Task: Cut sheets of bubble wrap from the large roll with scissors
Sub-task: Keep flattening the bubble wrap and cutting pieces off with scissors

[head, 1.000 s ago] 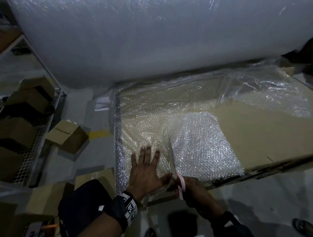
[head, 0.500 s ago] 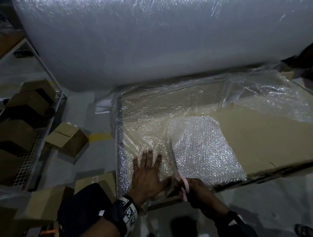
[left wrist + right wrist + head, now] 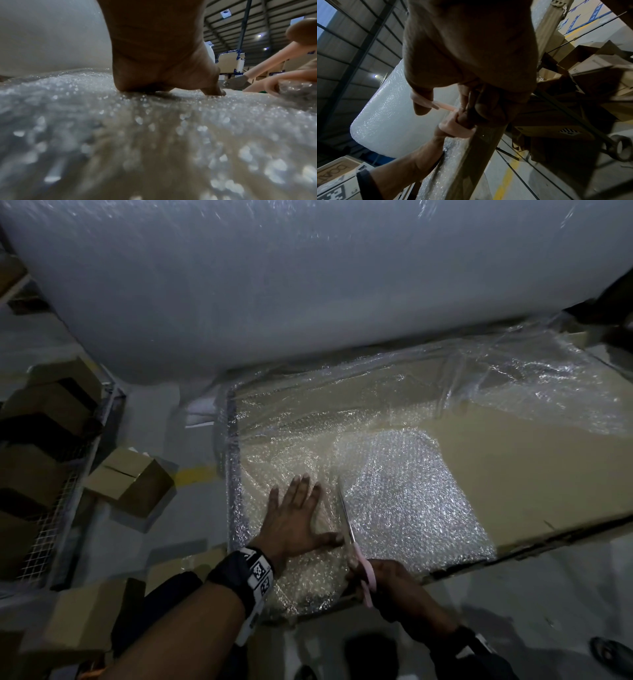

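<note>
The pink-handled scissors (image 3: 356, 546) are gripped by the right hand (image 3: 399, 590), fingers curled through the loops. The blades are only slightly parted and point away from the knuckles, into the bubble wrap sheet (image 3: 394, 491). Just beside the blades, the left hand (image 3: 294, 518) is laid flat with fingers straight and spread, thumb nearly touching the steel. The sheet is judged light, limp and slippery over the cardboard (image 3: 531, 474), so it is best pinned close to the cut line. Beyond the fingertips lies the large roll (image 3: 308, 285).
</note>
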`<state>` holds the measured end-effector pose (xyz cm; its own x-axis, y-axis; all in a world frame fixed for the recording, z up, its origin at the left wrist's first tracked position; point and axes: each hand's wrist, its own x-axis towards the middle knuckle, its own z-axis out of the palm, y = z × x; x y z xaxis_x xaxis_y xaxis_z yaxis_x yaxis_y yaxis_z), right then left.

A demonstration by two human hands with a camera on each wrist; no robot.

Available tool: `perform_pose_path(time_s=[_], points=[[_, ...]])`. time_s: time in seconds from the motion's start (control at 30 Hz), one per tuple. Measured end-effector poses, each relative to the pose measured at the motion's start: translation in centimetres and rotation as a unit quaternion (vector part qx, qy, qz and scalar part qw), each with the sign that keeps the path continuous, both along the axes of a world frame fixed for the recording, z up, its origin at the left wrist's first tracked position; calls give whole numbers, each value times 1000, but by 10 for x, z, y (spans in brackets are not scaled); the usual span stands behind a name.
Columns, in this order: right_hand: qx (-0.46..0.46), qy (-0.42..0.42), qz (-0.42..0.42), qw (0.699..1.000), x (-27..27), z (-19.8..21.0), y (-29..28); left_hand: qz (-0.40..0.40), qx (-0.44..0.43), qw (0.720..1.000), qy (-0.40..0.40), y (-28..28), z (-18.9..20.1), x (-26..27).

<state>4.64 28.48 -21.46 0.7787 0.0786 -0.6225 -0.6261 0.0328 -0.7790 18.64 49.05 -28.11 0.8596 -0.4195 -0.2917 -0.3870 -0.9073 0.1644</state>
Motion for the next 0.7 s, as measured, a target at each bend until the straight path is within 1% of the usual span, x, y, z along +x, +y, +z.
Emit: perform_pose_path(time_s=[0.17, 0.33, 0.47, 0.63, 0.7], points=[[23, 13, -13, 1000, 2, 1, 1, -1, 13, 1000, 6, -2, -3, 0], [-25, 19, -4, 1000, 8, -4, -1, -3, 24, 1000, 10, -4, 0, -1], [-29, 25, -6, 999, 11, -6, -1, -2, 28, 1000, 11, -4, 0, -1], [-22, 5, 18, 1000, 14, -8, 0, -9, 28, 1000, 9, -4, 3, -3], [-11, 1, 9, 1000, 16, -7, -1, -11, 29, 999, 9, -4, 4, -2]])
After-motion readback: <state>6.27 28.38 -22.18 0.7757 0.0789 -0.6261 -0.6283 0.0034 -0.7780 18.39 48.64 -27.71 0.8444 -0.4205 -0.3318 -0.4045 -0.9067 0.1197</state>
